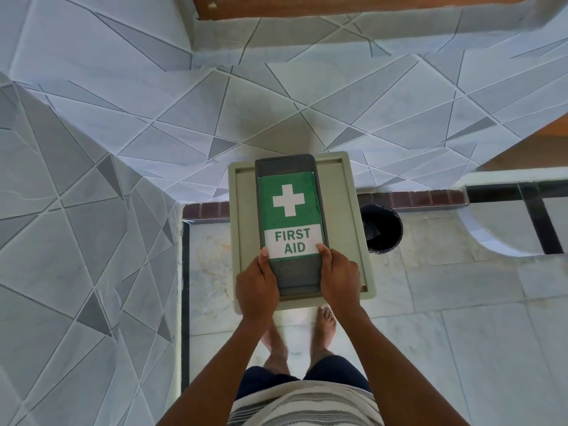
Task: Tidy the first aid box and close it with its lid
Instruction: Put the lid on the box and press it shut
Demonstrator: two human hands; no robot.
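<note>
Head view: left hand (256,287) and right hand (339,278) both clamp the near end of one grey first aid box (292,272), thumbs on the lid (285,167), fingers wrapped down its long sides. Green FIRST AID label (290,222) sits just beyond the thumbs. Box rests on one beige stool top (353,210), which shows past both grips and at the far end. Lid looks already seated. Judged rigid plastic, light, smooth so a bit slippery; side-edge hold suits it. One black bin (381,229) right of the right hand.
</note>
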